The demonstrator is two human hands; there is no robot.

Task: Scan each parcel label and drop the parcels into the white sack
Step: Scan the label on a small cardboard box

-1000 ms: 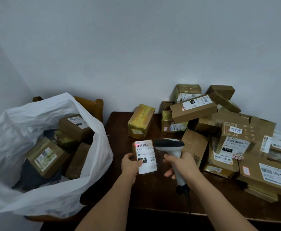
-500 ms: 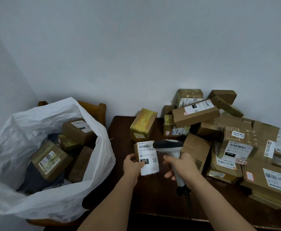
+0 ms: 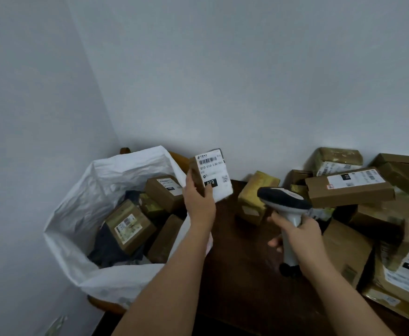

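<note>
My left hand (image 3: pixel 198 202) grips a small brown parcel (image 3: pixel 213 175) with a white barcode label, held up in the air by the right rim of the white sack (image 3: pixel 77 214). The sack stands open at the left and holds several brown parcels (image 3: pixel 130 224). My right hand (image 3: pixel 298 231) grips a handheld barcode scanner (image 3: pixel 283 202) by its handle over the dark wooden table (image 3: pixel 247 287); the scanner's head points left. A pile of labelled cardboard parcels (image 3: pixel 349 187) lies on the table's right side.
A yellowish parcel (image 3: pixel 254 197) stands on the table behind the scanner. The sack rests on a wooden chair (image 3: pixel 177 156) beside the table, in the corner of two pale walls. The scanner's cable hangs below its handle.
My left hand has lifted the labelled parcel up and left, from in front of the scanner to the sack's rim. The view has swung left. My right hand still holds the scanner.
</note>
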